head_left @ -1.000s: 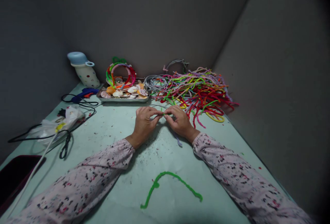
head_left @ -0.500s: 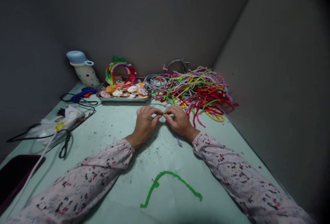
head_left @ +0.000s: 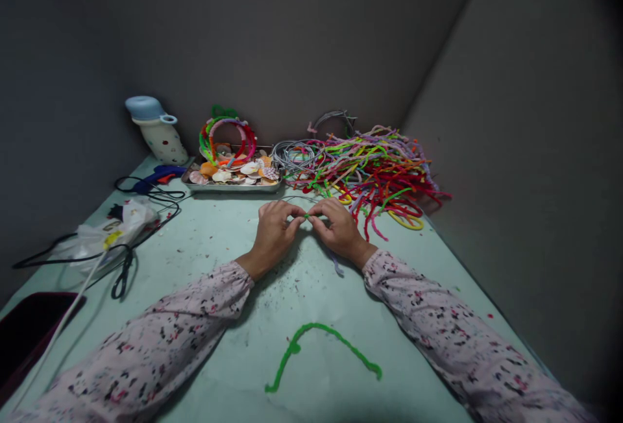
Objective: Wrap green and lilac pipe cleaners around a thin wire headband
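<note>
Small green fuzzy piece (head_left: 307, 216) between the fingertips of both hands

Position: the piece sits at the meeting point of the left hand (head_left: 278, 228) and the right hand (head_left: 335, 228), over the far half of a pale green tabletop (head_left: 204, 306). Most of it is hidden by the fingers; its full shape cannot be told.

Hands: left, thumb and index finger closed to a pinch on the piece from its left side. Right, same pinch from the opposite side. Fingertips of the two hands nearly touch, just the bit of green showing between.

Near the hands: a thin dark wire arc (head_left: 300, 198) shows just beyond the fingers, its ends hidden behind the hands; any join to the piece cannot be seen. A pale lilac fuzzy strand (head_left: 337, 264) extends from under the right hand toward the wearer.

Nearer the wearer, well apart from both hands: a bright green fuzzy strand bent into an arch (head_left: 316, 326), flat on the tabletop. Beyond the hands: a shallow metal tray of seashells (head_left: 233, 189) to the left, a tangled heap of multicoloured fuzzy strands (head_left: 384, 163) to the right.
</note>
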`<state>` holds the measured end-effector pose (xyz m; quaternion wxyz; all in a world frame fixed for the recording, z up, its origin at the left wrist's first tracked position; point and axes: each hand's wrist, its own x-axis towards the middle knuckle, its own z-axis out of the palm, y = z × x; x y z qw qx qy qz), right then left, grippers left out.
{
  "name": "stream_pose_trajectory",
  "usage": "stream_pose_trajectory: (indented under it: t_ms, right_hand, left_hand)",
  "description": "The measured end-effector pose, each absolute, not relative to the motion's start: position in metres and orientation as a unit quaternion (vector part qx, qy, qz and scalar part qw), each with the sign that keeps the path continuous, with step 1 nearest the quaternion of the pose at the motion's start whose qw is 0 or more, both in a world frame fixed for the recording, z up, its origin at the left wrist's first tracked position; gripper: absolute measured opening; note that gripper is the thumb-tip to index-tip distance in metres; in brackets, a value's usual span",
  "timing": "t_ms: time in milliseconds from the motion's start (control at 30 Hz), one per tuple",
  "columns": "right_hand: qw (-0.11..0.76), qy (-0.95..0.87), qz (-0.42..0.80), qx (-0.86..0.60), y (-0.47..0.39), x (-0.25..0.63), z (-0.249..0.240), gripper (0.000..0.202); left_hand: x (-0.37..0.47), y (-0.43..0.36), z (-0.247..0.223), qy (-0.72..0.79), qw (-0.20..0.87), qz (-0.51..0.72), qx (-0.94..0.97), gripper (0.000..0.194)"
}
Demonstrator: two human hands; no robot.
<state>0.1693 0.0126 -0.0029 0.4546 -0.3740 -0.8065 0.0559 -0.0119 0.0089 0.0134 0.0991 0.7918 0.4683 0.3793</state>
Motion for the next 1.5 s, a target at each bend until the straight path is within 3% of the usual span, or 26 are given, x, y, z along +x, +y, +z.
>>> stream_pose_trajectory:
  t_ms: [1500]
  right_hand:
    - [0.433, -0.821, 0.047, -0.37, 0.0116, 0.1694, -0.0038, 0.005]
  left_hand:
    - [-0.0129, 0.0115, 0.0159, 0.47, 0.126, 0.313, 0.816, 0.018]
